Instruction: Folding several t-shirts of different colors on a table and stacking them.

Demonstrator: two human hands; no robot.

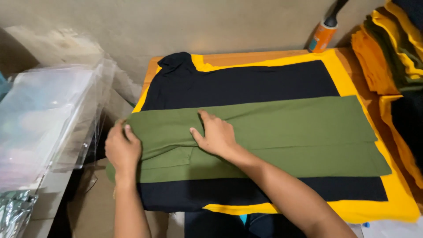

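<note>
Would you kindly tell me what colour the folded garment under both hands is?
Olive green garment, seen in the head view.

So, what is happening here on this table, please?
A person is working an olive green garment laid flat over a black garment and a yellow cloth. The left hand grips the green garment's left end, and the right hand presses flat on it. A stack of folded clothes sits at the right.

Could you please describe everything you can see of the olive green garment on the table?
The olive green garment is a soft, knit-looking cloth, folded into a long band lying flat across a black garment on yellow fabric. The left hand grips its left end at the table edge; the right hand presses flat on it nearby, wrinkling it slightly.
</note>
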